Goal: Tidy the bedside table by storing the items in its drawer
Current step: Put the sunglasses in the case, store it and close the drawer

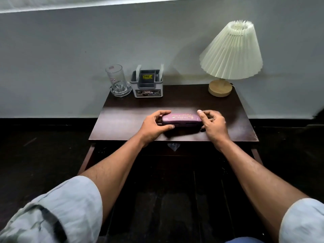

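Note:
A closed purple glasses case point(181, 119) with gold lettering lies near the front middle of the dark wooden bedside table point(122, 118). My left hand point(154, 126) grips its left end, thumb in front and fingers behind. At the case's right end my right hand point(213, 122) holds on, with the thumb low at the front and a finger on top. The drawer front sits shut under the table's front edge, with a clear glass knob point(173, 146) at its middle.
At the back left stand a clear glass tumbler point(114, 77) in a glass ashtray point(121, 91) and a grey and white organiser box point(149, 85). A pleated cream lamp point(231, 53) on a round wooden base stands at the back right. The wall is right behind.

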